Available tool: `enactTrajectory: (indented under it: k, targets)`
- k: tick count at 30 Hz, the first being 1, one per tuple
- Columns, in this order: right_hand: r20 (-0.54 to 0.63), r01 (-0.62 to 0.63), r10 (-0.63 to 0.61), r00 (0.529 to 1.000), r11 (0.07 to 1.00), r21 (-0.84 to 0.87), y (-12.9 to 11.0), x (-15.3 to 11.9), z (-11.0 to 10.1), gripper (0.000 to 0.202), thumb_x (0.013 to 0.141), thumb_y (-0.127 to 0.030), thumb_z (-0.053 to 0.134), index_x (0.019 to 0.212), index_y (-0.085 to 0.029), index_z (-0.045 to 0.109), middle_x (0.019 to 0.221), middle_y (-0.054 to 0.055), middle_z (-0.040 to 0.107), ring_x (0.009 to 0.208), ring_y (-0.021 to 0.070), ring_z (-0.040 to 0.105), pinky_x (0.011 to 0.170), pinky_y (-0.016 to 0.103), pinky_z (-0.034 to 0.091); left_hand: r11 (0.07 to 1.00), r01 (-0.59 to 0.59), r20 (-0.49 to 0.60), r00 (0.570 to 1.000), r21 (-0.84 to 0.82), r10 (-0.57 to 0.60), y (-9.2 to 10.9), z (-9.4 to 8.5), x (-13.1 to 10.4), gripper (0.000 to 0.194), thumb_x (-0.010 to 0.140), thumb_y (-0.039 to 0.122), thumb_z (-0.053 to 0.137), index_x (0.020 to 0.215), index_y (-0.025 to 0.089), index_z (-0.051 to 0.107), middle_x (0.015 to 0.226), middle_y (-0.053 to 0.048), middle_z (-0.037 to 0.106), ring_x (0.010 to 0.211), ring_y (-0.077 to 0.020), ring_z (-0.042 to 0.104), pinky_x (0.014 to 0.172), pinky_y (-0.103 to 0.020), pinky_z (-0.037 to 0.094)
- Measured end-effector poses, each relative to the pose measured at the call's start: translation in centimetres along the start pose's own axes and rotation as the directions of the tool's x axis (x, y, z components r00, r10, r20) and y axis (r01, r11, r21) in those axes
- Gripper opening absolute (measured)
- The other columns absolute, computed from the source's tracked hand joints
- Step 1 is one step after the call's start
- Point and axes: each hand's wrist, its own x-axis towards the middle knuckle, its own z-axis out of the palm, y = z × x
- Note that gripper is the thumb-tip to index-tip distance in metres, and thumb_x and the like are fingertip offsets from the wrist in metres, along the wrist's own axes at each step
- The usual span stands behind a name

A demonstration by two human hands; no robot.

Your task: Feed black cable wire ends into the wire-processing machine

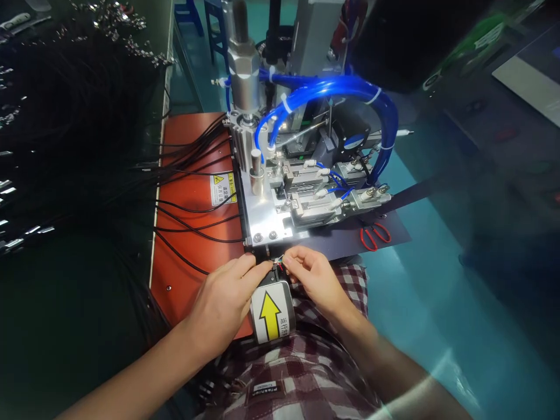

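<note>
Thin coloured wires (pixel 279 260) stretch between my two hands at the front edge of a metal machine (pixel 266 219). My right hand (pixel 311 274) pinches their right end between thumb and forefinger. On the other side, my left hand (pixel 231 286) is closed, thumb and forefinger together at the wires' left end; what lies under its fingers is partly hidden. Just below the fingertips sits a rounded black part bearing a white label with a yellow arrow (pixel 270 315). Black cables (pixel 196 233) run leftward from the machine's side.
An orange-red board (pixel 184 256) lies under the cables, with a warning label (pixel 223 188) on it. Blue air hoses (pixel 332 87) arch over the machine. Red-handled scissors (pixel 375 235) rest at the right on a dark plate. A heap of black cables (pixel 79 105) fills the left.
</note>
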Motion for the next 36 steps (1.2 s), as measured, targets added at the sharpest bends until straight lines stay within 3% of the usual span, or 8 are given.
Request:
enactTrajectory:
  k: [15, 23, 31, 36]
  targets:
    - [0.015, 0.059, -0.059, 0.998, 0.997, -0.051, 0.42, 0.13, -0.16, 0.018, 0.082, -0.031, 0.056, 0.072, -0.017, 0.051, 0.064, -0.003, 0.046, 0.057, 0.011, 0.041, 0.054, 0.024, 0.034, 0.996, -0.018, 0.005, 1.0, 0.089, 0.018, 0.15, -0.01, -0.01, 0.034, 0.091, 0.014, 0.033, 0.11, 0.013, 0.061, 0.077, -0.007, 0.058, 0.065, -0.019, 0.056, 0.055, -0.029, 0.048]
    - [0.016, 0.157, -0.157, 0.987, 0.974, -0.164, 0.57, 0.12, -0.31, 0.014, 0.085, -0.027, 0.053, 0.074, -0.018, 0.052, 0.068, -0.002, 0.048, 0.061, 0.0125, 0.043, 0.059, 0.025, 0.036, 0.994, -0.015, 0.022, 1.0, 0.109, 0.012, 0.1, -0.01, -0.18, 0.034, 0.091, 0.014, 0.033, 0.11, 0.014, 0.062, 0.081, -0.008, 0.059, 0.069, -0.0197, 0.057, 0.059, -0.031, 0.05]
    - [0.0, 0.304, -0.318, 0.948, 0.906, -0.293, 0.93, 0.01, -0.39, 0.012, 0.087, -0.02, 0.05, 0.075, -0.019, 0.053, 0.072, 0.0, 0.051, 0.068, 0.0143, 0.047, 0.066, 0.026, 0.038, 0.993, -0.015, 0.025, 1.0, 0.119, 0.012, 0.05, 0.07, -0.18, 0.034, 0.09, 0.012, 0.034, 0.111, 0.014, 0.061, 0.081, -0.008, 0.058, 0.069, -0.02, 0.056, 0.059, -0.031, 0.05]
    - [0.004, 0.201, -0.204, 0.979, 0.965, -0.169, 0.84, 0.16, -0.33, 0.013, 0.085, -0.025, 0.053, 0.074, -0.018, 0.052, 0.069, -0.001, 0.049, 0.063, 0.0132, 0.045, 0.061, 0.026, 0.038, 0.995, -0.005, 0.03, 1.0, 0.098, 0.002, 0.11, -0.01, -0.01, 0.034, 0.09, 0.012, 0.035, 0.112, 0.013, 0.06, 0.08, -0.008, 0.058, 0.069, -0.0203, 0.056, 0.059, -0.032, 0.05]
